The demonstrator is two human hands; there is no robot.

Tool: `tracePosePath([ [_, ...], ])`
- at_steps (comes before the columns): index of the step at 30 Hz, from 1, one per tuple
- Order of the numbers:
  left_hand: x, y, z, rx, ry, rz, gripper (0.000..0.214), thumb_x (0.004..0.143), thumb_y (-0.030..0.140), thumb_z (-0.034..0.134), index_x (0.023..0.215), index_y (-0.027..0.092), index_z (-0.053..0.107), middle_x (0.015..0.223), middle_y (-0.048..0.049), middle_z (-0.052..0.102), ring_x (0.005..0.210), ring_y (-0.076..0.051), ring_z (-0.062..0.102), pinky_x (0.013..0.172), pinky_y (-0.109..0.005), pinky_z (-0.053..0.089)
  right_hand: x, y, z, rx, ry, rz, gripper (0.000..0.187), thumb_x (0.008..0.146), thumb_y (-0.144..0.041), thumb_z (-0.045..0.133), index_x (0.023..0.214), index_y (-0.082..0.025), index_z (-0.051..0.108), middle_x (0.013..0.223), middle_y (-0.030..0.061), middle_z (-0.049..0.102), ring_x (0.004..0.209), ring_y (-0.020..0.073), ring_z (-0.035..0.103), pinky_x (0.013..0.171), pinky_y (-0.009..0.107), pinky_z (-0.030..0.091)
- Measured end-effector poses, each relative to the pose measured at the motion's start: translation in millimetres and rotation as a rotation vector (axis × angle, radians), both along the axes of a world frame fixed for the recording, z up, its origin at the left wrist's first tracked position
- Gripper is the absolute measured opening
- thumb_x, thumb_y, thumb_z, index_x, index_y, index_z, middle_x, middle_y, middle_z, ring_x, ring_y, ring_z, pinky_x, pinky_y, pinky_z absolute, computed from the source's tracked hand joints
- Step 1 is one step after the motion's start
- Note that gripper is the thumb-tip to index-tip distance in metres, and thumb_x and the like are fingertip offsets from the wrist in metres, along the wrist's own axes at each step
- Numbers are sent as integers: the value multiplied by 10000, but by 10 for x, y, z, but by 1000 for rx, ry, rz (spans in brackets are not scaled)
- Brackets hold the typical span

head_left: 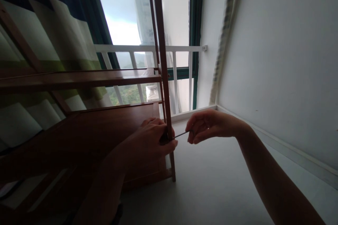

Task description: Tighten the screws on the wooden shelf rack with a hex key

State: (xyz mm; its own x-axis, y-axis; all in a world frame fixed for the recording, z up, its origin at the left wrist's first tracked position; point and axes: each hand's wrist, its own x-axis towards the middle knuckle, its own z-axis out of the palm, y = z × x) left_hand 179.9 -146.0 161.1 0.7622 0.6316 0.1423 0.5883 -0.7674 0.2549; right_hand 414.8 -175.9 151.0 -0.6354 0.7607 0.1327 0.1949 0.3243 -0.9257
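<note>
While the left hand [148,139] gripped the wooden post [164,84], its fingers were curled against the post's lower section. The thin rod [181,134] extended rightward from the post at that level. Right of the post, the right hand [204,126] pinched the rod's outer end between thumb and fingers. The wooden panel [126,116] stood left of the post; the white railing [182,48] ran behind it.

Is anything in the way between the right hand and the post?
Nothing visible: only the thin rod held by the right hand spans that gap to the post. The left hand is at the post, its thumb close below the rod's far end.
</note>
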Motion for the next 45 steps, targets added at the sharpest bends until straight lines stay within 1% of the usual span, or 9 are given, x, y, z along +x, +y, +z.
tracePosePath([
  [8,2,-13,-14,-4,-23,33,231,790,412,501,796,209,610,820,-20,587,889,-218,521,836,-356,386,-60,-16,-2,171,-41,-113,234,787,-301,654,906,-99,650,802,64,720,728,152,695,670,301,582],
  [12,13,-36,4,0,-33,23,212,793,386,501,784,204,610,805,-16,589,878,-208,525,857,-358,375,-68,1,-8,110,3,-73,225,792,-290,654,901,-93,660,759,54,714,683,133,687,650,279,583],
  [17,1,-51,35,-31,-27,19,211,795,385,500,804,209,615,833,-19,607,925,-218,521,869,-359,373,-38,9,-5,-9,45,68,329,744,-190,701,1057,-105,644,910,75,714,851,164,688,791,336,575],
  [22,-3,-52,46,-30,-22,23,183,765,365,539,817,207,614,858,-25,611,937,-226,521,900,-389,363,-15,-4,-5,-7,37,92,419,708,-141,725,1115,-128,627,961,69,704,905,169,677,813,337,574],
  [25,-2,-40,48,-61,-12,12,179,730,357,591,817,201,605,850,-27,606,940,-231,518,891,-394,376,-25,-12,4,47,-12,29,385,737,-198,709,1105,-113,637,941,82,713,875,165,684,808,333,572],
  [29,-6,-34,52,-99,-12,12,215,692,355,649,828,197,597,842,-25,590,909,-223,516,838,-371,413,-71,2,-3,118,-75,-98,312,849,-366,571,947,-86,670,796,77,719,699,133,690,674,285,581],
  [32,-10,-40,50,-88,-17,26,205,695,355,652,819,200,598,853,-30,586,906,-226,511,812,-370,419,-114,42,-49,32,-82,-87,366,872,-427,513,921,-86,635,730,61,704,643,126,682,608,260,567],
  [37,-25,-16,4,-53,-24,11,227,710,389,645,833,204,601,856,-33,585,907,-233,515,835,-404,403,-141,139,-157,-168,-15,-72,287,845,-374,581,983,-128,525,701,26,694,619,132,680,576,270,568],
  [45,-20,-35,26,-53,-32,-42,176,735,367,633,784,201,602,754,-3,603,896,-211,513,841,-355,386,-59,150,-143,-186,127,44,198,801,-235,658,925,-84,627,761,50,710,661,117,678,619,244,565],
])
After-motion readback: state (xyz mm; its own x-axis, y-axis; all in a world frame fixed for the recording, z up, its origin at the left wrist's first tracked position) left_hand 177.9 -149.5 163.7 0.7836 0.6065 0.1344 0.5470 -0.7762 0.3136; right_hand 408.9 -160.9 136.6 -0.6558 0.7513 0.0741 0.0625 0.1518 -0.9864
